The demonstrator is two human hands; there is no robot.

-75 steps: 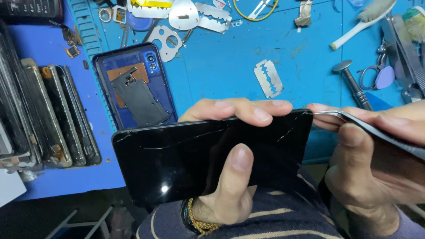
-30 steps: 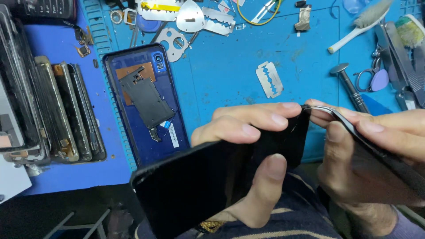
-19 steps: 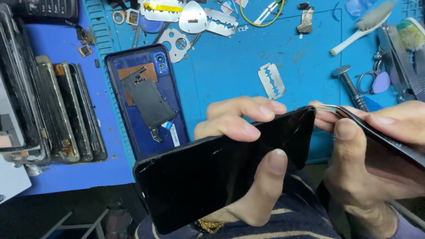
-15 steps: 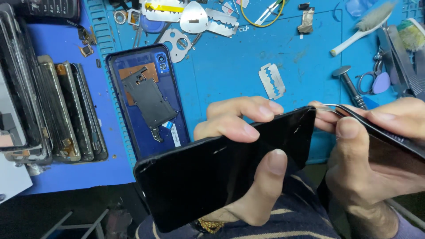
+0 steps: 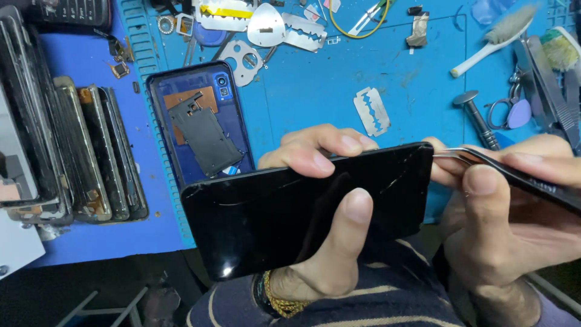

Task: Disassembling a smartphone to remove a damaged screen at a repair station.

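Note:
My left hand (image 5: 330,200) grips a black phone (image 5: 272,212) with a cracked glass face, thumb across the screen and fingers curled over its top edge. The phone is held level, above my lap. My right hand (image 5: 514,212) pinches black metal tweezers (image 5: 484,162), and their tip touches the phone's upper right corner. A blue phone back shell (image 5: 203,124) with a dark plate inside lies on the blue mat (image 5: 315,91) behind the phone.
A row of old phones (image 5: 66,151) stands on edge at the left. Razor blades (image 5: 373,112), metal picks (image 5: 266,27), a brush (image 5: 496,37), a small screwdriver-like tool (image 5: 475,118), scissors (image 5: 514,109) and a yellow wire (image 5: 357,27) are scattered over the mat.
The phone has tilted from steeply slanted back to near level in my left hand. The tweezers stay at its upper right corner.

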